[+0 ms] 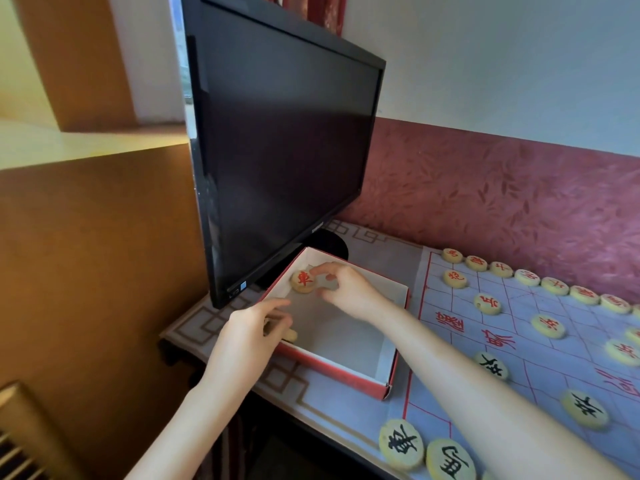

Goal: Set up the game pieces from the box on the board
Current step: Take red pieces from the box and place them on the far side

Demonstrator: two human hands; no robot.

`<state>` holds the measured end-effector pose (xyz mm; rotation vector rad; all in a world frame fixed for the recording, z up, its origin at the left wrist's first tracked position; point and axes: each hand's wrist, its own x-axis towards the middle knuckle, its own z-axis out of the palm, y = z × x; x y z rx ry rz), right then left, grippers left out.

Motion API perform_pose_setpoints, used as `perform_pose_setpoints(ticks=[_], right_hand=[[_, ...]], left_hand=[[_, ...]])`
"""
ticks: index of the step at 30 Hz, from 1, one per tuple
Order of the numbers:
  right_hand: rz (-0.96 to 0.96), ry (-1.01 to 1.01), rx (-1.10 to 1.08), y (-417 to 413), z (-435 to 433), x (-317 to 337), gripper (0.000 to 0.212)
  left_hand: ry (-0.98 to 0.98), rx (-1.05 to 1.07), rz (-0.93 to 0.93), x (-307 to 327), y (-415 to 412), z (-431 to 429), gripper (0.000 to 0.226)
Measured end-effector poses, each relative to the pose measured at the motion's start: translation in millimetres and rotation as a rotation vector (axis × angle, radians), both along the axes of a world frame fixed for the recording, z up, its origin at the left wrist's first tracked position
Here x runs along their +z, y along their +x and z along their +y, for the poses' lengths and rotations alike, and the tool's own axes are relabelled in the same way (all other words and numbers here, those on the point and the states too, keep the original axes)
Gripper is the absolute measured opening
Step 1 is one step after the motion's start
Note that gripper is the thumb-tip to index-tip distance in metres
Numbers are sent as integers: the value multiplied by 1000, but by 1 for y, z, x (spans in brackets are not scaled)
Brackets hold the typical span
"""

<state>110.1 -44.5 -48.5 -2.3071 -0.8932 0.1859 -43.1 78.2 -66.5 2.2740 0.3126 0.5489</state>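
Note:
A red cardboard box (382, 384) with a white inside stands open left of the pale blue game board (540, 344). In its far corner lies a round wooden piece with a red character (302, 280). My right hand (341, 287) reaches into the box, and its fingertips touch that piece and pinch another pale piece beside it. My left hand (249, 332) rests on the box's near left wall, its fingers curled over a wooden piece (290, 335). Several red-lettered pieces (488, 303) and black-lettered pieces (401, 444) stand on the board.
A black monitor (284, 140) stands on its base just behind the box, overhanging its far left corner. The table (194, 323) carries a patterned cloth and ends at its left edge near my left hand. A maroon wall panel (502, 202) runs behind the board.

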Motion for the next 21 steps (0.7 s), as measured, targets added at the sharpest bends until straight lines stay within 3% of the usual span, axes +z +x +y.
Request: perform_pose_setpoints(ticks=[4,8,11,14,21], right_hand=[[70,0,-16,4,18,-4,35],[127,-59,-86,11,33,-14,57],[77,-85,-113,15,37,-17,66],[-8,-104,-95,18,36,-18,57],[18,-34,-100,19,18,-14,44]], left_hand=[[68,-30,201,7,7,4,46],[136,-110,379,17,21,9,50],[119,-124,388,17,29,11,45],[99,-130,370,12,33,14,48],[54,-220,344,7,40,18,55]])
